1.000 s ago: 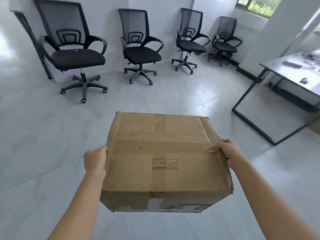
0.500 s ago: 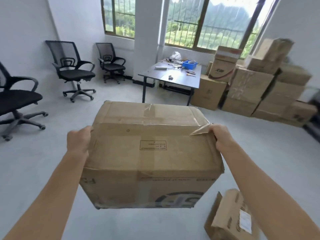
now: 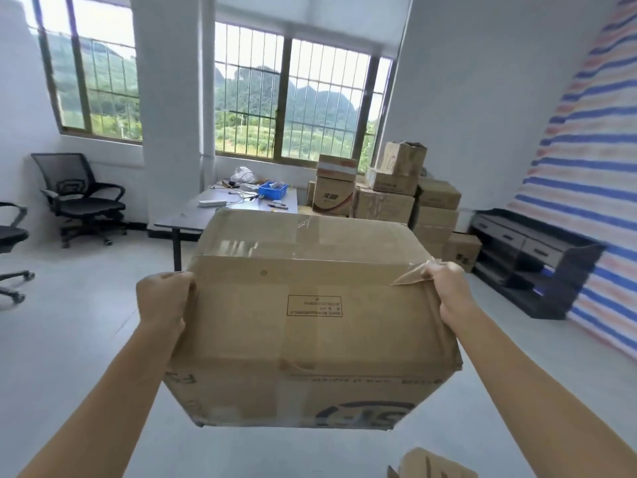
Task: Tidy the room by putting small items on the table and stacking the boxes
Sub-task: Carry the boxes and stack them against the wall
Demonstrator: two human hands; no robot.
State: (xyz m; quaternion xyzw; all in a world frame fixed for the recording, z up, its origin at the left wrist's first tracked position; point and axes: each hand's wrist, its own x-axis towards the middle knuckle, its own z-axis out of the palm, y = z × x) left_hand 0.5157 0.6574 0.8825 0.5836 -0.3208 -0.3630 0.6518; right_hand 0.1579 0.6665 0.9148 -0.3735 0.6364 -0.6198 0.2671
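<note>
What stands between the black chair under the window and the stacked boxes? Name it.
The head view shows a grey table between black chair and stacked boxes, bearing a blue bin; the carried box hides its near corner.

A black mesh-backed swivel chair (image 3: 82, 198) stands at ten o'clock by the white wall, with a second black chair (image 3: 10, 236) half in sight at nine. A square white pillar (image 3: 169, 115) rises at eleven between two barred windows (image 3: 293, 98) that show green hills. At two o'clock a low black drawer unit (image 3: 527, 250) sits against a red, white and blue striped sheet (image 3: 593, 167).
</note>
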